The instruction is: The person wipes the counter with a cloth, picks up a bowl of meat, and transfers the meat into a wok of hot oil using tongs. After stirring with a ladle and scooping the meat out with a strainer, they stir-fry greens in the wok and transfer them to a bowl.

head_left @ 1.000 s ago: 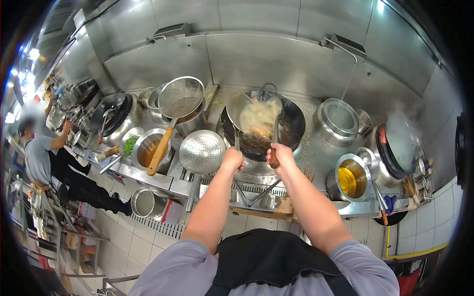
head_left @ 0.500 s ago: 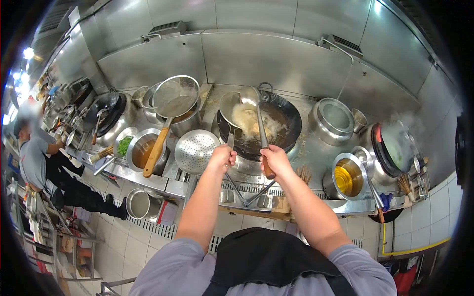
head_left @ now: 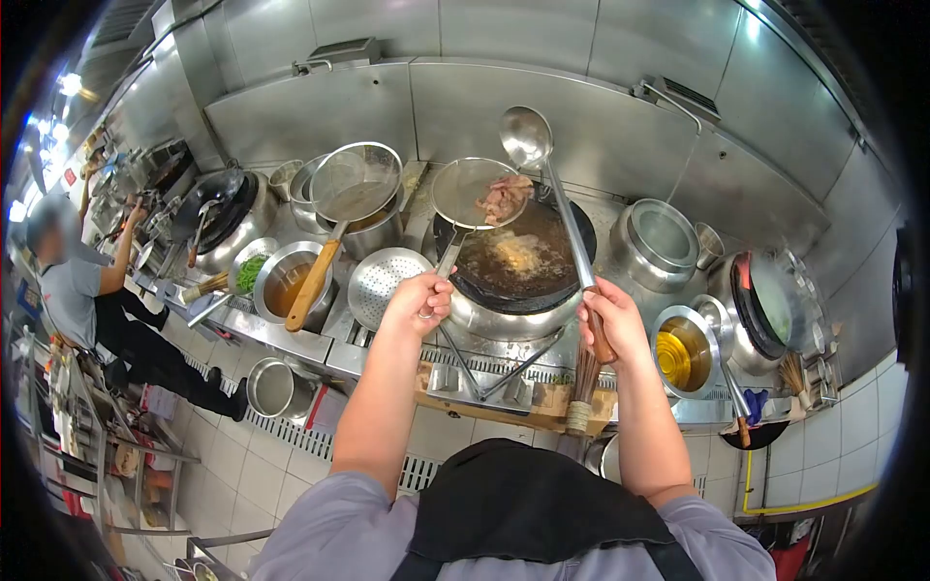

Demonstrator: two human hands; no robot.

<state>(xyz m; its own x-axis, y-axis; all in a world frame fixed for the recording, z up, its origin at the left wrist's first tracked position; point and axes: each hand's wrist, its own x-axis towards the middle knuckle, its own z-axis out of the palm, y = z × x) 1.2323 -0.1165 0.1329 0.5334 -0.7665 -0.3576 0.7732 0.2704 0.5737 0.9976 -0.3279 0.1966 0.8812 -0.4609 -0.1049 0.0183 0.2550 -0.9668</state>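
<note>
Wok (head_left: 513, 304): we see it straight ahead on the steel range, black-rimmed, holding dark brown liquid (head_left: 554, 266) with a patch of pale foam (head_left: 518, 254) around its middle.
Left hand (head_left: 423, 300): off the wok's front left edge; we see its fingers curled closed around the handle of a wire strainer (head_left: 455, 194), with no gap that we can make out.
Strainer mesh: over the wok's far left part; we cannot tell whether its frame touches the rim.
Meat pieces (head_left: 504, 198): pinkish-brown, gathered on the right side of the mesh, above the back of the wok as we look at it.
Right hand (head_left: 612, 318): off the wok's front right edge; we see its fingers wrapped firmly around the brown wooden grip of a ladle (head_left: 569, 221).
Ladle bowl: past the wok's far rim in our view, while the steel shaft crosses over the wok's right side; we cannot tell whether the bowl is wet.
Bundled brush (head_left: 585, 378): in front of the wok, toward its right, just beside the right hand in our view.
Left of the wok: we find a perforated scoop (head_left: 383, 286) near it, and farther out a wooden-handled sieve (head_left: 351, 184) and chopped greens (head_left: 253, 275).
Right of the wok: we see stacked metal pots (head_left: 666, 237) and, nearer us, yellow liquid (head_left: 673, 360) in a pot.
Far left of the wok: another person (head_left: 73, 281) stands at the range, arms stretched forward.
</note>
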